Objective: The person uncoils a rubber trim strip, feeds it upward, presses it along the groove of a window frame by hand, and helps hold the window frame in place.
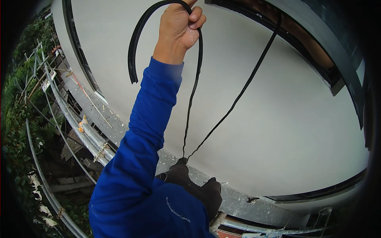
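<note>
My left hand (179, 28), in a blue sleeve, is raised in front of the pale wall with its fingers curled closed around a long black rubber seal strip (193, 93). From the hand, the strip's free end arcs over and hangs to the left. The other length drops to near my feet, then rises again to the dark window frame (274, 27) at upper right. My fingertips are partly cut off by the top edge. My right hand does not show.
Metal scaffold poles (85, 133), tied together, run along the left, with green foliage (24, 123) beyond. A speckled grey ledge (242, 206) lies along the wall's foot, by my dark-trousered legs (198, 188). Another dark frame (75, 43) edges the wall at left.
</note>
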Demonstrator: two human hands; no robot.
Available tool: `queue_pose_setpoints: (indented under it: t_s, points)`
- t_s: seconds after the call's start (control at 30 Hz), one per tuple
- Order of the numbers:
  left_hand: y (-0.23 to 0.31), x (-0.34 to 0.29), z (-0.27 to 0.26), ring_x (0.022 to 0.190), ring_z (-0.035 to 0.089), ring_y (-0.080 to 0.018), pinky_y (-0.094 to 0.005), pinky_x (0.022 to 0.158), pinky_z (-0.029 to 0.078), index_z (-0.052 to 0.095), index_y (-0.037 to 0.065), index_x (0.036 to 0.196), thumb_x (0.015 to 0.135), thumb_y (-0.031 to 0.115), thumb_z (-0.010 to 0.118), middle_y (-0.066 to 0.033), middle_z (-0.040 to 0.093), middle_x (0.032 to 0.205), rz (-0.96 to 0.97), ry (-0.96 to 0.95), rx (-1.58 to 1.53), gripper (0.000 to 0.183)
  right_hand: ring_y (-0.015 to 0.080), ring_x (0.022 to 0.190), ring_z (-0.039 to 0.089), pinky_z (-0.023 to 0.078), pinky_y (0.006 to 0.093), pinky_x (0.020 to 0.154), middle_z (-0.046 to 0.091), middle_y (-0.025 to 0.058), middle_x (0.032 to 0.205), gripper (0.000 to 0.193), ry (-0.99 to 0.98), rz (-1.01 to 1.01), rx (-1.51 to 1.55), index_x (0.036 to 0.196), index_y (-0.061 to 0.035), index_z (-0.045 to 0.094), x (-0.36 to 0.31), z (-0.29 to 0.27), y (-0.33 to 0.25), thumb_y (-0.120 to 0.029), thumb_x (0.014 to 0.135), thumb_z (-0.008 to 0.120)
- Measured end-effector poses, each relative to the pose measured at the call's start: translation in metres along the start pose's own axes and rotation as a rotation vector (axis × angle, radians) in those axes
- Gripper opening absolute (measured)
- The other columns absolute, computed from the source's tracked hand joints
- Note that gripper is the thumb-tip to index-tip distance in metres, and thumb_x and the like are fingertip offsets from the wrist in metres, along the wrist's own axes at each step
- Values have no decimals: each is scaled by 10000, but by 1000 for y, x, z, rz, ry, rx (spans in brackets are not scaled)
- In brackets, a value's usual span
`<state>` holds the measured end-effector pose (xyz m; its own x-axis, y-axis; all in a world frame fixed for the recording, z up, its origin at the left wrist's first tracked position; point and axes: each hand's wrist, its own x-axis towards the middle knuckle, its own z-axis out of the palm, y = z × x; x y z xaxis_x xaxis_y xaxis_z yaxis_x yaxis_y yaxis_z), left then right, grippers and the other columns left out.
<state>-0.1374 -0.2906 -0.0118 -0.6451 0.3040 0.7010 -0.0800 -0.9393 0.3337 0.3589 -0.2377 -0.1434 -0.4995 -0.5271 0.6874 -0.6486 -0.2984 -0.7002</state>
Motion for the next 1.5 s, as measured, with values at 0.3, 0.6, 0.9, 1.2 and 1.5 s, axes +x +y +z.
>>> queue_pose_setpoints:
  t_s: [0.3,0.6,0.9,1.2,1.5]
  points:
    - [0,12,-13,456,421,-44,-180,367,309,546,72,1173,972,210,624,-71,630,1135,-2,63,57,256,283,811,653,516,405,683,666,108,882,306,5,-13,-25,1027,-35,662,1,0,1,-317,946,579]
    - [3,23,-10,455,422,-72,-204,368,312,570,57,1106,983,152,588,-86,643,1170,-25,53,-102,156,273,796,656,515,392,679,668,104,878,310,98,-44,-62,1034,-33,655,-1,5,1,-321,951,575]
    - [-2,7,-13,463,438,-63,-196,373,324,586,90,1048,956,183,645,-57,645,1083,-45,38,-106,143,267,801,659,514,390,685,669,100,876,303,39,-10,-47,1028,-45,657,-7,6,0,-324,946,575]
    - [-3,-1,-18,465,434,-54,-191,377,338,570,99,1039,963,209,638,-52,640,1096,-22,-19,-82,150,281,758,649,514,421,678,665,112,834,279,13,7,-24,979,-42,668,-3,9,-1,-294,958,548]
    - [0,24,-3,469,403,-58,-196,360,301,562,73,1049,989,185,592,-35,625,991,-113,55,-99,130,163,715,516,447,349,756,523,34,784,166,-549,187,-1432,996,-40,584,180,-284,27,-168,1001,478]
